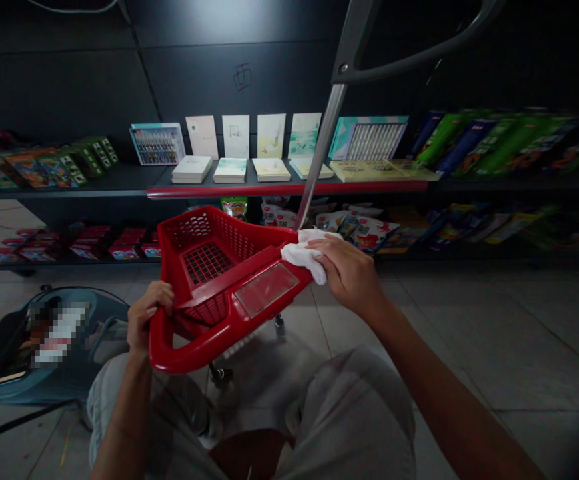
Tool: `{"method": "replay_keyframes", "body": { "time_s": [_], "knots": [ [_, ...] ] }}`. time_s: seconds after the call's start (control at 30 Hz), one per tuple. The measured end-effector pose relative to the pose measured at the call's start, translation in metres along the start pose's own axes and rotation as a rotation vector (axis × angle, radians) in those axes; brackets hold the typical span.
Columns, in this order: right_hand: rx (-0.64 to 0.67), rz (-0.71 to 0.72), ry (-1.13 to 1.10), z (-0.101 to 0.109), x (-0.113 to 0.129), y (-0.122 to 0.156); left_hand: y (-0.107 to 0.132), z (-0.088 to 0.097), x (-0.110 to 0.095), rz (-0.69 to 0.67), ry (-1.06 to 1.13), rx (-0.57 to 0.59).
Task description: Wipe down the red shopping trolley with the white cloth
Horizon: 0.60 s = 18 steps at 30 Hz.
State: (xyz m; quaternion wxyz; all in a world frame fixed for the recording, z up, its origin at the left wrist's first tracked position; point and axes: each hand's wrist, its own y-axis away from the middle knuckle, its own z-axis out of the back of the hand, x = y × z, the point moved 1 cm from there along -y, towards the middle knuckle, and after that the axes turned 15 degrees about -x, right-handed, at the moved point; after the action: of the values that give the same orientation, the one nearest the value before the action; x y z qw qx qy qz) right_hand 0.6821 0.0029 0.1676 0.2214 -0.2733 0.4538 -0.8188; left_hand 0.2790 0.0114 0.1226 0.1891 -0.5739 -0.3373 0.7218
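Note:
A red plastic shopping basket on wheels point(249, 233) stands tilted in front of me, its perforated inside holding nothing that I can see. My left hand point(148, 312) is closed round the left side of its rim, close to the handle. At the right corner my right hand point(344, 272) presses a white cloth point(305, 259) against the red plastic. A clear rectangular panel point(266, 291) is set into the top between the two hands. From behind that right corner a metal pole point(319, 147) rises to a grey handle point(347, 70).
Dark shelves point(289, 189) run across the back with books point(229, 170), boxes point(44, 167) and snack bags point(369, 223). On the tiled floor at left lies a blue-grey item point(82, 383), partly blurred out. Casters point(220, 376) show under the basket.

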Motion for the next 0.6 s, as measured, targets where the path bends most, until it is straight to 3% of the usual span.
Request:
{"method": "replay_keyframes", "body": {
  "time_s": [0.13, 0.2, 0.27, 0.33, 0.4, 0.5, 0.6],
  "knots": [
    [-0.012, 0.022, 0.058, -0.002, 0.015, 0.002, 0.013, 0.012, -0.041, 0.087, -0.099, -0.016],
    [-0.009, 0.025, 0.081, -0.001, 0.022, 0.003, 0.023, 0.010, -0.073, 0.056, -0.244, 0.076],
    [0.002, 0.021, 0.089, 0.000, 0.032, 0.004, 0.032, 0.001, -0.104, -0.049, -0.475, 0.152],
    [0.004, 0.011, 0.073, 0.001, 0.049, 0.006, 0.038, -0.010, -0.125, -0.211, -0.661, 0.127],
    [-0.004, -0.002, 0.048, 0.001, 0.070, 0.008, 0.041, -0.018, -0.134, -0.273, -0.822, 0.110],
    [0.011, 0.021, -0.006, 0.001, 0.094, 0.012, 0.042, -0.015, -0.131, -0.279, -0.921, 0.110],
    [0.056, 0.100, -0.063, 0.006, 0.092, 0.016, 0.041, -0.004, -0.124, -0.297, -0.899, 0.071]
  ]
}}
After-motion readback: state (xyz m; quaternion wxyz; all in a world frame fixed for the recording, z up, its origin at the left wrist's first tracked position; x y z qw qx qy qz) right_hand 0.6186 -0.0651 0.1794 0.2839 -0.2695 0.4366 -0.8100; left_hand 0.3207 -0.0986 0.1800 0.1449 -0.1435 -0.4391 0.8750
